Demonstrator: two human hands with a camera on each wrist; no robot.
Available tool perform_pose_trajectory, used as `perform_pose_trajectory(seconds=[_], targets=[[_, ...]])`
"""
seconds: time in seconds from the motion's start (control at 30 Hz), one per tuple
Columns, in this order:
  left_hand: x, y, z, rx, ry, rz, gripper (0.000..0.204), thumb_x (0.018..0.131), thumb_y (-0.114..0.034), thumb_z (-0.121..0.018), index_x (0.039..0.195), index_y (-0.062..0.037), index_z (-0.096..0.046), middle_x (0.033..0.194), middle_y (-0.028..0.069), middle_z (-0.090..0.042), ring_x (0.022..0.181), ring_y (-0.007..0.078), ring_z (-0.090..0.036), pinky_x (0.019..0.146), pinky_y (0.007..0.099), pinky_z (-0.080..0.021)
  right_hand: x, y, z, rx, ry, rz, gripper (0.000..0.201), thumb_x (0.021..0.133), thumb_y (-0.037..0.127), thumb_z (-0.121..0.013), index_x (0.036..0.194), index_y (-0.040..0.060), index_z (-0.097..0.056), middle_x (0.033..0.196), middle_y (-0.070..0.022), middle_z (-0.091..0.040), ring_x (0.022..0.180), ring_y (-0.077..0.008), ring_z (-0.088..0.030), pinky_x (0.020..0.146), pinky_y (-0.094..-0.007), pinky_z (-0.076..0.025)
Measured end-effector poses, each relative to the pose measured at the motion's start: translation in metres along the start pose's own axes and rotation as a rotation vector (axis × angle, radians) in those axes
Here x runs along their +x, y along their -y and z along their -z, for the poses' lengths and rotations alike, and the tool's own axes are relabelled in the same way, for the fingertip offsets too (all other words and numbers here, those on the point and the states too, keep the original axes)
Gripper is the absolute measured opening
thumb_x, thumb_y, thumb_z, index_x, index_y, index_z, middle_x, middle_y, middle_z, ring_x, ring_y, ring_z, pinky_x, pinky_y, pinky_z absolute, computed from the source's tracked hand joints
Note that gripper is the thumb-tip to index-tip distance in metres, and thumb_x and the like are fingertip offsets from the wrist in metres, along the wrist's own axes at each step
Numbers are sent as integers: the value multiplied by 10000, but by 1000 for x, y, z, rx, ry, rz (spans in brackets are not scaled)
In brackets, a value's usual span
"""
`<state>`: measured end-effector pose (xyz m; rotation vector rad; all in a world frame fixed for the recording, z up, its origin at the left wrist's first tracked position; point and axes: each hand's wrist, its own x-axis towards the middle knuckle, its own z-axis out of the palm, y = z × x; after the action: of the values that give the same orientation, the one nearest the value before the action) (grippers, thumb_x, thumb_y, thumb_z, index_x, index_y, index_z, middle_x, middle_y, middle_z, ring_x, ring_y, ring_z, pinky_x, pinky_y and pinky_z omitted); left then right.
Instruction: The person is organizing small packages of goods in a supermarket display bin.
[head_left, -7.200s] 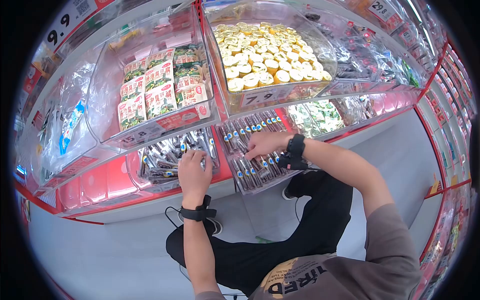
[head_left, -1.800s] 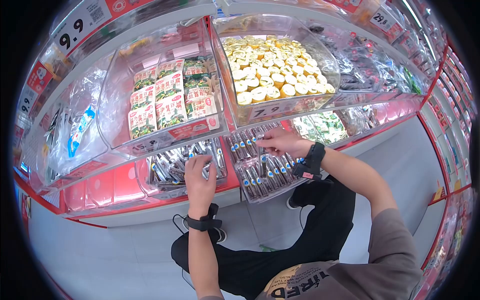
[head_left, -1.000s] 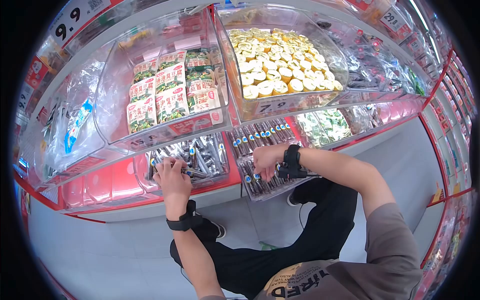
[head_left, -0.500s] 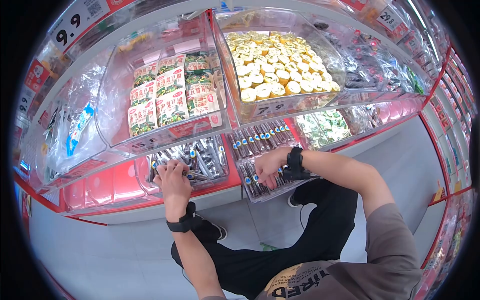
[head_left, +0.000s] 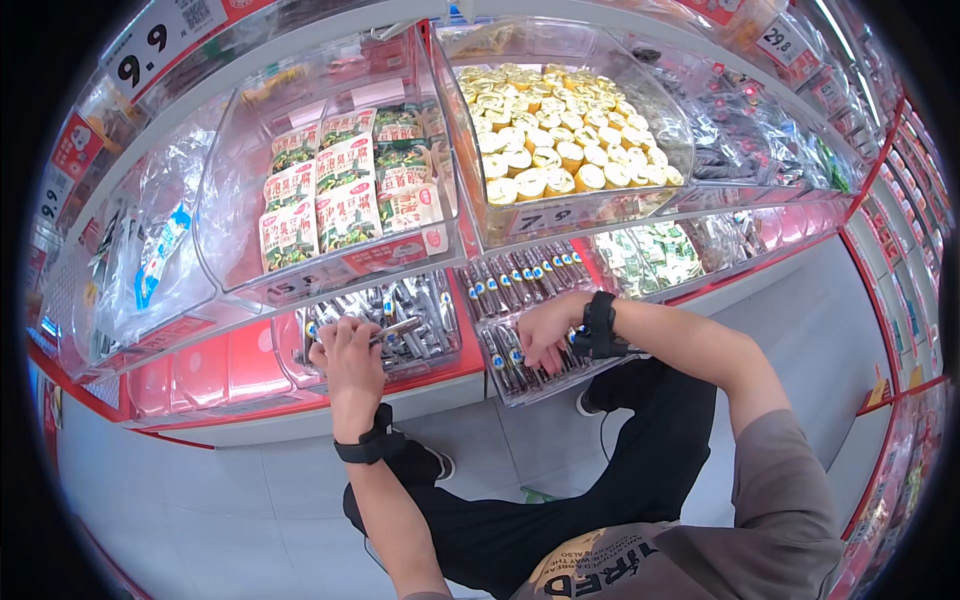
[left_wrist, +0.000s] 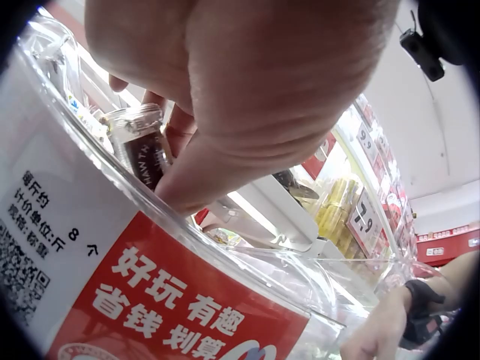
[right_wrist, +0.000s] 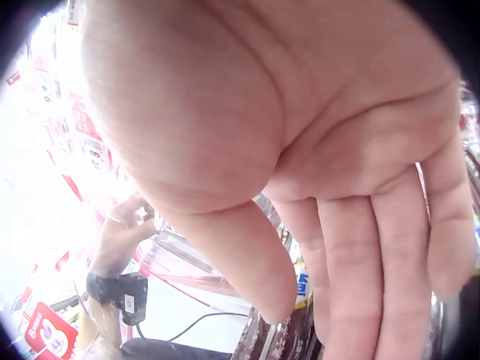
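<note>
My left hand is over the near-left clear bin, which holds a jumble of wrapped sticks. Between its thumb and fingers it pinches a dark wrapped hawthorn stick; in the left wrist view the hawthorn stick's end shows printed letters. My right hand reaches down over the neighbouring bin of wrapped sticks lined up in rows. In the right wrist view its fingers extend nearly straight down onto the sticks, the thumb beside a wrapped stick. The fingertips are partly hidden.
Above, a bin of packaged tofu snacks and a bin of gold-wrapped rolls overhang the lower row. A bin of green-and-white packets lies right of my right hand. Red empty-looking bins extend left.
My right hand, which held up a stick 1.8 s ago, has lowered onto the rows. My left hand has moved left into its bin, and a stick now rises in its fingers.
</note>
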<state>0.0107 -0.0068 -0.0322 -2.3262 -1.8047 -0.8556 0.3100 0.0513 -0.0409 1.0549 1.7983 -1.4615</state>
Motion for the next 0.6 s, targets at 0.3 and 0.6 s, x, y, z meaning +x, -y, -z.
perform_pose_trajectory(seconds=[0.3,0.6], targets=[[7,-20,15,-542,-40,17,214,776,-5,-611,989,-15,-590,1007,104,-506,947,292,-490,854,364,-380,-40,16,5,283,-422,456,231,875,238,-581,846,12,-616,728,-34,-647,608,-103,-600,587,-237,-443],[8,-34,7,-926,-44,-41,228,767,-2,-621,994,18,-612,959,114,-547,897,230,-555,796,310,-444,-59,66,-28,626,-626,772,370,872,193,-619,1178,0,-540,875,-45,-626,664,-87,-586,611,-236,-462]])
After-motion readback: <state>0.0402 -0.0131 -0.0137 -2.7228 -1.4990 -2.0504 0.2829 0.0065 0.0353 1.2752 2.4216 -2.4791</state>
